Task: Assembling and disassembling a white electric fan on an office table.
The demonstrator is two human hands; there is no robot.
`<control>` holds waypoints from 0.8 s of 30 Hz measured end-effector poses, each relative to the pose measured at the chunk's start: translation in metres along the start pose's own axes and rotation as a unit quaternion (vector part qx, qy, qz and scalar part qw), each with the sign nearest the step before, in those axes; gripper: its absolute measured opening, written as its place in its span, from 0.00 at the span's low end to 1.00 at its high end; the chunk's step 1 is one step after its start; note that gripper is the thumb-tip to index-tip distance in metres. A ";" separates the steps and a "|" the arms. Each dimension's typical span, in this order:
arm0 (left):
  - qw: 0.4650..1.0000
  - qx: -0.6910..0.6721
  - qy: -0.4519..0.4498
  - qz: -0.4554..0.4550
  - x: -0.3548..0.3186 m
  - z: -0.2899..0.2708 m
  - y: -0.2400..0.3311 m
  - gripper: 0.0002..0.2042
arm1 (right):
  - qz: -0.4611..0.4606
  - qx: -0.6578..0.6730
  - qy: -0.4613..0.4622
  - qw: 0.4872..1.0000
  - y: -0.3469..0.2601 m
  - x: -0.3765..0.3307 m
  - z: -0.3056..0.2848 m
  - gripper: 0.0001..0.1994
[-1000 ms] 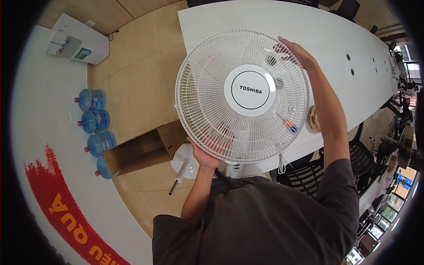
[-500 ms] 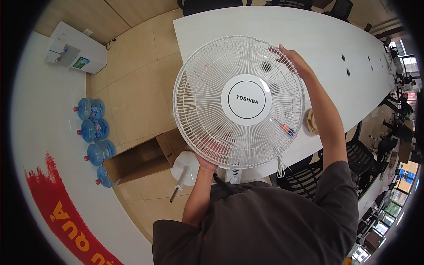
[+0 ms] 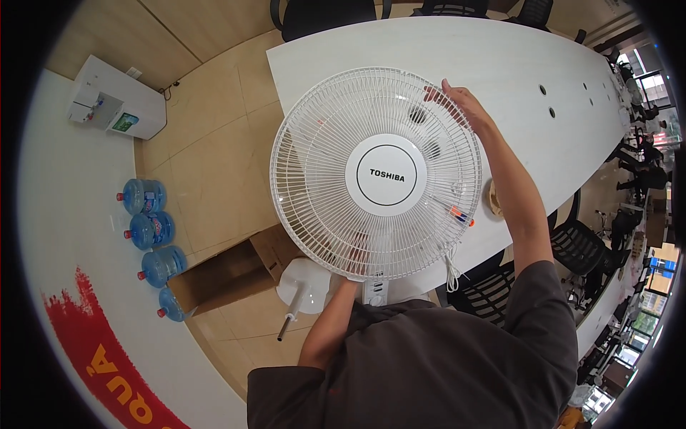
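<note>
A white fan head [image 3: 386, 175] in a round wire cage is held up over the table's near left corner. My right hand [image 3: 461, 105] grips the cage's upper right rim, with its fingertips behind the wires. Behind the lower part of the cage is my left hand [image 3: 359, 252], seen only through the wires, so I cannot tell how its fingers lie. Just below the cage, a white control panel [image 3: 376, 289] shows. A bundled white cord [image 3: 451, 275] dangles at the lower right. On the floor at left stands the white round base [image 3: 293, 275] with its pole tilted in view.
A long white table [image 3: 500, 64] spreads ahead, with an orange-and-blue item [image 3: 459, 214] and a round tan object [image 3: 495, 199] on it. An open cardboard box [image 3: 221, 275], water bottles [image 3: 146, 196] and a white dispenser [image 3: 118, 96] are at left. Black chairs [image 3: 489, 293] stand around the table.
My left hand has shifted inward behind the cage, from its lower left rim toward the control panel. The right hand keeps its grip on the rim. The whole view has shifted slightly.
</note>
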State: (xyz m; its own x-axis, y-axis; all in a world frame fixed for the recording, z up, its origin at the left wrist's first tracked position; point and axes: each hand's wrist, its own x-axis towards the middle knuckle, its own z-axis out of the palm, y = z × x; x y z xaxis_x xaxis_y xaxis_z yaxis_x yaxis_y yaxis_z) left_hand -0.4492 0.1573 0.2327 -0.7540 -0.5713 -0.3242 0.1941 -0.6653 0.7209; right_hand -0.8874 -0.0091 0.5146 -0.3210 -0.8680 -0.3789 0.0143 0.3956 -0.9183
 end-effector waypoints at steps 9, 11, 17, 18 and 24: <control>0.890 0.435 -0.011 0.135 0.007 0.034 0.026 0.25 | -0.018 -0.016 0.012 1.000 -0.016 -0.013 0.002 0.26; 0.963 0.258 0.004 0.083 0.005 0.038 0.030 0.23 | -0.021 -0.019 0.010 1.000 -0.016 -0.013 0.000 0.26; 0.952 0.287 0.045 0.093 0.005 0.041 0.033 0.22 | -0.058 -0.062 0.015 0.996 -0.018 -0.010 0.002 0.25; 0.957 0.265 0.064 0.094 0.004 0.045 0.037 0.22 | -0.046 -0.066 0.010 0.997 -0.024 -0.012 0.006 0.27; 0.987 0.153 0.048 0.023 0.003 0.068 0.069 0.24 | 0.001 0.001 -0.030 1.000 -0.036 -0.019 0.005 0.25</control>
State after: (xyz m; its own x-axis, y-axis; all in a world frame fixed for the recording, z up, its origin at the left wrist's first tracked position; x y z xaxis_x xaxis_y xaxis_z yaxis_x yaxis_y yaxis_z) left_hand -0.4804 0.1419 0.3233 -0.6829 -0.6507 -0.3319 0.0171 -0.4685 0.8833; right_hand -0.8776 -0.0087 0.5542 -0.2635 -0.8840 -0.3861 0.0175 0.3958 -0.9182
